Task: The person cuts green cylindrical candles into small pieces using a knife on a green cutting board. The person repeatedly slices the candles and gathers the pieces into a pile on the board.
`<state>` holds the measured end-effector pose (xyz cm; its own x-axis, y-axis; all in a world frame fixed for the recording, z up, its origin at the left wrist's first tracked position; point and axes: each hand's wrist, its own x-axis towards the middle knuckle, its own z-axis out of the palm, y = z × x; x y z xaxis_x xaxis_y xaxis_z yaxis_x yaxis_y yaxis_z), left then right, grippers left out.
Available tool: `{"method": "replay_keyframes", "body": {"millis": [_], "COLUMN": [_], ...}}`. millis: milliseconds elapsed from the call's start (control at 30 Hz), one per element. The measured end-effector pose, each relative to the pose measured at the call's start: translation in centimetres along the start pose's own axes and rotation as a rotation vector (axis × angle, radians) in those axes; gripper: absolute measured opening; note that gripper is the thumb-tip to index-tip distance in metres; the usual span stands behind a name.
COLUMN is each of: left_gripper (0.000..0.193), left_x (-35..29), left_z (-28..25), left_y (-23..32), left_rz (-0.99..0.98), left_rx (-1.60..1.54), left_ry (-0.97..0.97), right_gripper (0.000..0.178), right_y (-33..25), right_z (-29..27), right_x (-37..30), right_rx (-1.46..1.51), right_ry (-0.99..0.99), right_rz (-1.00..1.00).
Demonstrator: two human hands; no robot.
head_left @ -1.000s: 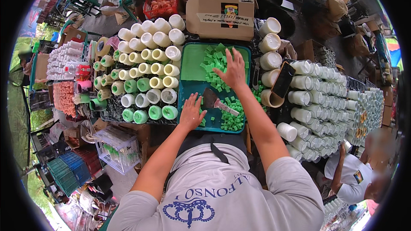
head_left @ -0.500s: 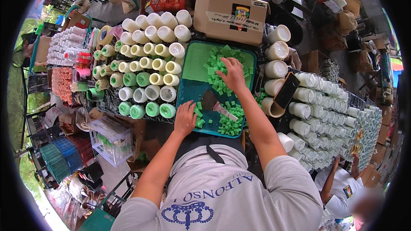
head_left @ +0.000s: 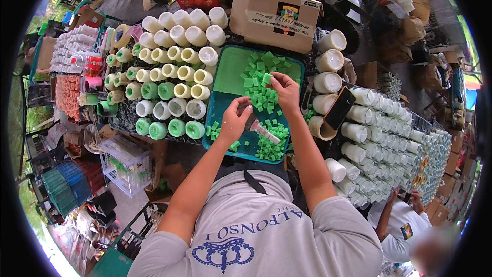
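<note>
A teal tray [head_left: 207, 103] lies in front of me, with a flat green slab [head_left: 229, 78] at its far left and many loose green wax-like cubes [head_left: 260, 101] on the right. My right hand [head_left: 285, 92] pinches one green cube [head_left: 267, 78] between thumb and fingers above the pile. Over the tray's middle, my left hand [head_left: 236, 121] is raised with fingers curled together; whether anything is in them is hidden. Partly behind it rests a scraper [head_left: 265, 132] with a wrapped handle, among smaller cubes [head_left: 269, 149] near the tray's front edge.
Rows of cream and green candles [head_left: 177, 74] stand to the left. A cardboard box [head_left: 274, 20] sits beyond the tray. On the right are more candles [head_left: 328, 82], a dark phone [head_left: 340, 108] and many clear glasses [head_left: 366, 131]. Another person [head_left: 405, 220] works at the lower right.
My left hand has risen from the tray's left edge toward its middle, its fingers curling. My right hand has drawn back slightly and now holds a green cube.
</note>
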<state>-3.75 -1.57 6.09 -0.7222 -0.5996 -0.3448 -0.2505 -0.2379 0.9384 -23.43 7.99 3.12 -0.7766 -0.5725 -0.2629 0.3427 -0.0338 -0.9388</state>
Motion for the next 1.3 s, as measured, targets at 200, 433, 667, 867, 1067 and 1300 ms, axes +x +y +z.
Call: {"method": "replay_keyframes", "body": {"millis": [200,433,667,867,1067,1300], "left_gripper": [0.030,0.030,0.032,0.030,0.029,0.025], "left_x": [0.8,-2.7,-5.5,-7.8,-9.2,-9.1], "left_z": [0.8,-3.3,-6.9,-8.8,-8.9,-9.9], "left_y": [3.1,1.8,-0.8,-3.3,-3.1,-4.9], "left_rz": [-0.116,-0.362,-0.381,-0.363,-0.400,-0.353], "left_rx": [-0.103,-0.223,-0.065,-0.011,-0.002,0.065], "left_ry": [0.057,0.064,0.016,0.022,0.069,0.079], "right_gripper": [0.027,0.026,0.029,0.029,0.029,0.028], "right_y": [-2.2,1.6,5.4,7.3,7.6,8.0], "right_z": [3.8,5.3,6.4,7.1,8.1,8.5], "right_x": [-6.5,-8.9,-11.3,-12.9,-14.2,-14.1], "right_rx": [0.215,0.155,0.000,-0.029,-0.127,-0.084], "right_ry": [-0.076,-0.197,-0.357,-0.430,-0.437,-0.397], "right_rz": [0.253,0.460,0.381,0.486,0.414,0.478]}}
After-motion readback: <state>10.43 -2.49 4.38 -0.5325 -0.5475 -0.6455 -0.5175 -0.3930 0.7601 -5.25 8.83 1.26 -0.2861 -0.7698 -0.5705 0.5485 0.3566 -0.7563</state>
